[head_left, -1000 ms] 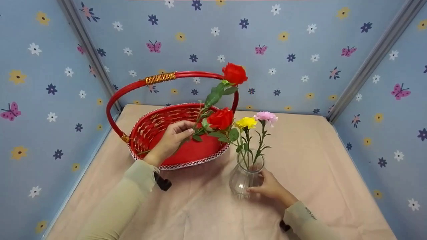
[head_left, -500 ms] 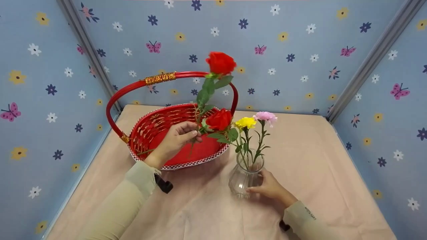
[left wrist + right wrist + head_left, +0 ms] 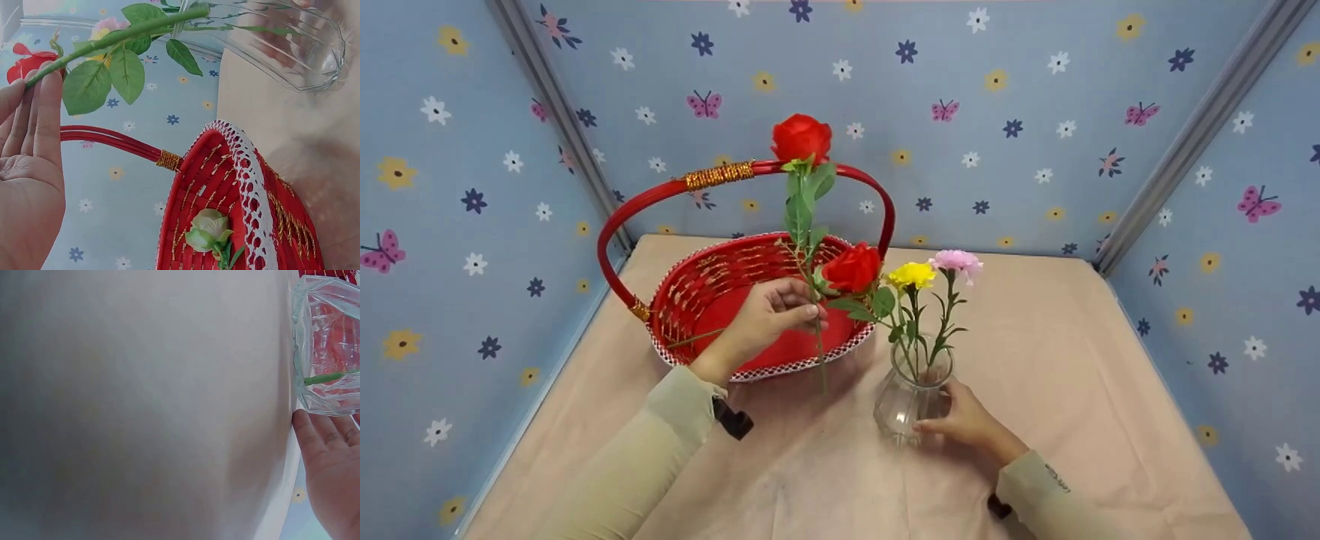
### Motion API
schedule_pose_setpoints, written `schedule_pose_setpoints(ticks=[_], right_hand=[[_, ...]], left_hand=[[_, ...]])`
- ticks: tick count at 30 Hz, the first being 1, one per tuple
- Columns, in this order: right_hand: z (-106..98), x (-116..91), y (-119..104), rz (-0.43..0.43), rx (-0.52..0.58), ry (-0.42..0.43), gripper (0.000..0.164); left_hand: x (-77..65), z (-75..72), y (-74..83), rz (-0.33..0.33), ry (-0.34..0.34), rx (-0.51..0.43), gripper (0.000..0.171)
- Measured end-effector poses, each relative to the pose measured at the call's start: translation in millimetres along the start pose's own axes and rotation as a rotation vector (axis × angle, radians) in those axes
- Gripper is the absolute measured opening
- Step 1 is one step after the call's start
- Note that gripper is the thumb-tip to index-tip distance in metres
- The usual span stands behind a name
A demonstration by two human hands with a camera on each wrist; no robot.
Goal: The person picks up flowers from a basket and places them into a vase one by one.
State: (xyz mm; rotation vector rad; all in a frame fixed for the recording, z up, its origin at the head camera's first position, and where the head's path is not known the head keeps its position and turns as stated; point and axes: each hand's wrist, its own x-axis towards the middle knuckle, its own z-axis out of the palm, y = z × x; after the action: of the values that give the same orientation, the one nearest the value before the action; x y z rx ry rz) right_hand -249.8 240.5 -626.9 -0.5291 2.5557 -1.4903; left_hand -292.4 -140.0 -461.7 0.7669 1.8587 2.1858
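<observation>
My left hand pinches the green stem of a red rose, which stands nearly upright over the basket's right side. The bare stem end points down past the basket rim, left of the glass vase. My right hand holds the vase low on its right side, thumb in front. In the vase stand a second red rose leaning left, a yellow carnation and a pink carnation. In the right wrist view, the fingers lie along the vase's lower wall.
The red woven basket with its tall handle stands behind and left of the vase. A pale rose bud lies inside. Peach cloth covers the table, and flower-patterned panels enclose three sides.
The rose in my left hand has swung leftward from a slant to nearly upright, its stem end now hanging down. My left hand has shifted slightly right; the right hand and vase have stayed put.
</observation>
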Motion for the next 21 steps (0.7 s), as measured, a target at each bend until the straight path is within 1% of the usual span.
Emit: schedule_pose_setpoints(ticks=[2, 7, 9, 12, 16, 21], right_hand=[[0, 0, 0, -0.008, -0.003, 0.002, 0.085], [1, 0, 0, -0.006, 0.004, 0.007, 0.084], [1, 0, -1, -0.005, 0.007, 0.006, 0.084], [0, 0, -1, 0.001, 0.016, -0.005, 0.084], [0, 0, 0, 0.013, 0.045, -0.016, 0.085], [0, 0, 2, 0.005, 0.028, -0.019, 0.086]], left_hand=[[-0.9, 4.1, 0.8, 0.016, 0.012, 0.014, 0.005], [-3.3, 16.9, 2.8, 0.071, 0.062, 0.051, 0.013], [-4.1, 22.8, 3.2, 0.089, 0.081, 0.053, 0.013], [-4.3, 32.5, 3.8, 0.107, 0.107, 0.043, 0.011], [-2.7, 45.1, 4.0, 0.127, 0.147, 0.024, 0.013], [-2.7, 62.4, 1.9, 0.139, 0.213, 0.018, 0.007]])
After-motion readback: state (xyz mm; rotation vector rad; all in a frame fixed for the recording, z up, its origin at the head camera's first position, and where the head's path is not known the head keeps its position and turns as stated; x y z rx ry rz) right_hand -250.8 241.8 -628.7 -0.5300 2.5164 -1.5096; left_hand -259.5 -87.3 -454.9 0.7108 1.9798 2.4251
